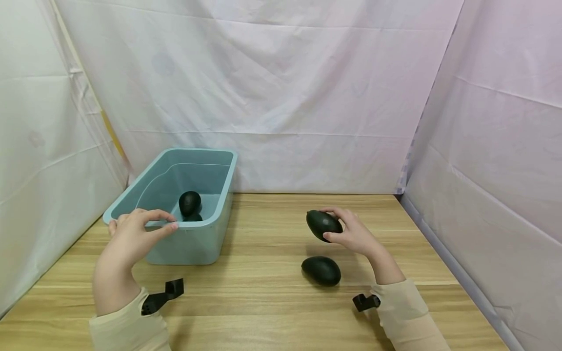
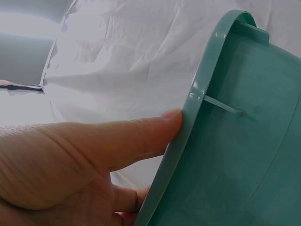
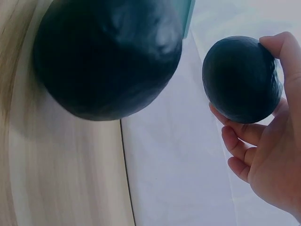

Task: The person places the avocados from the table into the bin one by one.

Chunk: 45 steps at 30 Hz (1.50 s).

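My right hand (image 1: 351, 235) holds a dark green avocado (image 1: 323, 224) above the table, thumb on one side and fingers on the other. Just below it, a second avocado (image 1: 321, 271) lies on the wood; this one looms large in the right wrist view, left of the held avocado (image 3: 241, 79). At the left, my left hand (image 1: 131, 239) pinches the near rim of a light blue plastic bin (image 1: 186, 244). In the left wrist view, the thumb (image 2: 155, 132) presses against the bin's rim (image 2: 190, 106). Inside the bin sit two avocados (image 1: 190, 203), one partly hidden by the front wall.
The wooden table (image 1: 268, 312) runs back to a white cloth curtain (image 1: 281, 97). Another curtain (image 1: 505, 146) bounds the right side and one hangs at the left. Black wrist cameras (image 1: 162, 296) stick out from both sleeves.
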Available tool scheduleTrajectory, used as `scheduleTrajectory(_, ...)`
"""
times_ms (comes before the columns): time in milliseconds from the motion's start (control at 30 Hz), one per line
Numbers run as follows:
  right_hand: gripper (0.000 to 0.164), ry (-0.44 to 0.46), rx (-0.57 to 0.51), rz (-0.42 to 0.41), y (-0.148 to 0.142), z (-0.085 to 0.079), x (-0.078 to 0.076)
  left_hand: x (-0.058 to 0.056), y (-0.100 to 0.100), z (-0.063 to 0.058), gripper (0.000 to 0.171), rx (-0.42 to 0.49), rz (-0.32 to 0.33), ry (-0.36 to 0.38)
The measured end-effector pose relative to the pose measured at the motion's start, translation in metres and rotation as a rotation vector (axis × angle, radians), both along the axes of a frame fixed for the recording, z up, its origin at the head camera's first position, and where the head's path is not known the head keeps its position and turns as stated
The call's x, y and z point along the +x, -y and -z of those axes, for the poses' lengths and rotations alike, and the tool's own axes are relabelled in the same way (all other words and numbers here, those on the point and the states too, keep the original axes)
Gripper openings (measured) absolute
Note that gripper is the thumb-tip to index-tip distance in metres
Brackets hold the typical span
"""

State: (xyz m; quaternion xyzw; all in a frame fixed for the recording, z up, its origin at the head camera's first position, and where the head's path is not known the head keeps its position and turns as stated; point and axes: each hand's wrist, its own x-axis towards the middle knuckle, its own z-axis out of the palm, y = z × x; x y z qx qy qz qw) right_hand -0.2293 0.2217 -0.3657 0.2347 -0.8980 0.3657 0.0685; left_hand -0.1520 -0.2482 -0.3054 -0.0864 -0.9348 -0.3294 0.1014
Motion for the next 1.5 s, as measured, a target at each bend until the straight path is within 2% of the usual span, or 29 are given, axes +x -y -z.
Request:
scheduleTrajectory(233,0.055,0.009,-0.014,0.052,0.007,-0.007,0.005,0.000,0.000,0.001,0.032,0.000,-0.001,0.002)
scheduleTrajectory(567,0.054,0.017,-0.037,0.058,0.012,-0.011,0.007,-0.001,0.000,0.001,0.032,-0.003,0.000,-0.007)
scheduleTrajectory(900,0.055,0.020,-0.060,0.052,0.028,-0.017,0.007,0.000,0.000,0.000,0.032,-0.005,0.002,-0.006)
scheduleTrajectory(1267,0.055,-0.022,-0.050,0.022,0.039,-0.012,0.006,-0.001,-0.001,0.000,0.032,-0.011,0.001,-0.008)
scheduleTrajectory(1500,0.054,-0.025,-0.066,0.011,0.047,-0.016,0.005,0.001,-0.001,-0.001,0.033,-0.008,0.001,-0.006)
